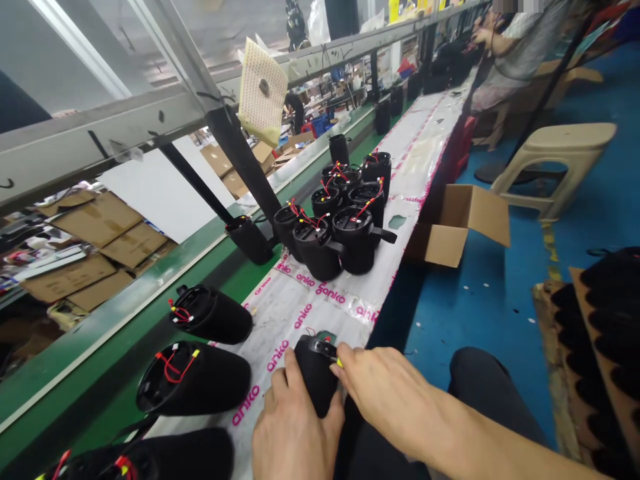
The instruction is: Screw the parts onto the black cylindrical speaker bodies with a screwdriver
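Observation:
A black cylindrical housing (317,375) lies at the near edge of the white printed sheet (313,300). My left hand (295,420) is wrapped round its near side, fingers on the left and thumb on the right. At the housing's far end, my right hand (385,393) is closed in a pinch on something yellow that shows between the fingers; its full shape is hidden. A dark strap-like piece (325,348) lies across that end, next to my right fingertips. Thin red wire shows just beyond it.
Several black cylinders with red wires stand farther along the sheet (320,257); others lie at left (220,377) by the green belt (160,293). An open carton (445,243), a beige stool (570,143) and stacked black pieces (610,300) are at right. A person sits far back.

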`<state>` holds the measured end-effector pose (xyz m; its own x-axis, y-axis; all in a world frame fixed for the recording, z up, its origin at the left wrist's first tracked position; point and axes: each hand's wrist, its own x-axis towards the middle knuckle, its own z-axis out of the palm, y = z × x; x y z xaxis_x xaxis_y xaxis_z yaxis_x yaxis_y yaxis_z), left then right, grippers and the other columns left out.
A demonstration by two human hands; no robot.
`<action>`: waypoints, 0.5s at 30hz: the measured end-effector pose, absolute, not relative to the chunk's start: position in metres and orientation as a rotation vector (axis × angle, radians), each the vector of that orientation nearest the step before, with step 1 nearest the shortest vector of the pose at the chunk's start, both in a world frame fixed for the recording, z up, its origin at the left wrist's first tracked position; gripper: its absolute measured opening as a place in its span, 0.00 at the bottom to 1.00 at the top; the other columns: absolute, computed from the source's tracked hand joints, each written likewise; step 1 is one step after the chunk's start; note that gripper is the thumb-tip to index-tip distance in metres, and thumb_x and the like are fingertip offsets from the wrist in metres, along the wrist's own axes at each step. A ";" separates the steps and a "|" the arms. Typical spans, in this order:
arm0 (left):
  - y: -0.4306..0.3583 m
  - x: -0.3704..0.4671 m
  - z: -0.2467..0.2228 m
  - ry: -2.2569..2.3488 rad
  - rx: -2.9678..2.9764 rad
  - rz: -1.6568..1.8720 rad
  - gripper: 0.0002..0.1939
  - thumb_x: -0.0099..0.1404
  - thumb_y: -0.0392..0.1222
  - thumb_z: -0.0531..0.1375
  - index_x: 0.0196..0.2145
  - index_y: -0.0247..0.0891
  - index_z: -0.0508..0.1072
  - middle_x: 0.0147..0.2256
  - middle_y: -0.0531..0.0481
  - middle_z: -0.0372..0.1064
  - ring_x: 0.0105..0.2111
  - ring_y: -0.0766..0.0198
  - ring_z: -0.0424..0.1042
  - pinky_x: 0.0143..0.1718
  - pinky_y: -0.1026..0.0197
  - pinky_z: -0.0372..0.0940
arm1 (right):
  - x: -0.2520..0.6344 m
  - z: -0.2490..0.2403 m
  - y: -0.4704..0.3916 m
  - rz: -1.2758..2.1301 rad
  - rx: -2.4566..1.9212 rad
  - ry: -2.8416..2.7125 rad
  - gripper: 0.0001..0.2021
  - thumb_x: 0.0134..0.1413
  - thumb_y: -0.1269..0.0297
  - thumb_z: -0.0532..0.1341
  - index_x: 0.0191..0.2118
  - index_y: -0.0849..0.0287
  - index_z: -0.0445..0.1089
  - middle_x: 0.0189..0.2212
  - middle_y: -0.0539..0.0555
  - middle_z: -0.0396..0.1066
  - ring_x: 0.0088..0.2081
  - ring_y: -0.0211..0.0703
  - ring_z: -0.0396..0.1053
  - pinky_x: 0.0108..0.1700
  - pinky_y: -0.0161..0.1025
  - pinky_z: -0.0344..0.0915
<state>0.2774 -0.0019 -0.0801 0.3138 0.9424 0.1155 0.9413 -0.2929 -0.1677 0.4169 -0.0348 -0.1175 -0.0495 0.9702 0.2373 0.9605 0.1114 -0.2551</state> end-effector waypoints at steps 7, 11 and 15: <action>0.004 0.277 -0.084 -1.808 -2.370 0.033 0.39 0.63 0.57 0.59 0.63 0.30 0.57 0.47 0.37 0.71 0.39 0.49 0.77 0.31 0.56 0.67 | 0.424 -0.102 -0.026 0.170 -1.839 -2.071 0.10 0.71 0.64 0.49 0.43 0.60 0.66 0.24 0.51 0.73 0.22 0.47 0.73 0.23 0.41 0.53; 0.006 0.273 -0.086 -1.989 -2.349 -0.059 0.37 0.62 0.56 0.61 0.64 0.39 0.56 0.53 0.40 0.71 0.41 0.47 0.78 0.36 0.52 0.69 | 0.430 -0.106 -0.031 0.264 -1.664 -1.848 0.13 0.72 0.60 0.46 0.41 0.57 0.64 0.29 0.51 0.74 0.28 0.45 0.74 0.30 0.39 0.60; -0.002 0.267 -0.091 -2.084 -2.327 -0.256 0.37 0.60 0.48 0.64 0.64 0.37 0.57 0.56 0.40 0.69 0.47 0.47 0.76 0.42 0.49 0.71 | 0.441 -0.096 -0.022 0.302 -1.624 -1.574 0.15 0.74 0.57 0.42 0.49 0.55 0.62 0.33 0.50 0.73 0.35 0.43 0.74 0.36 0.37 0.63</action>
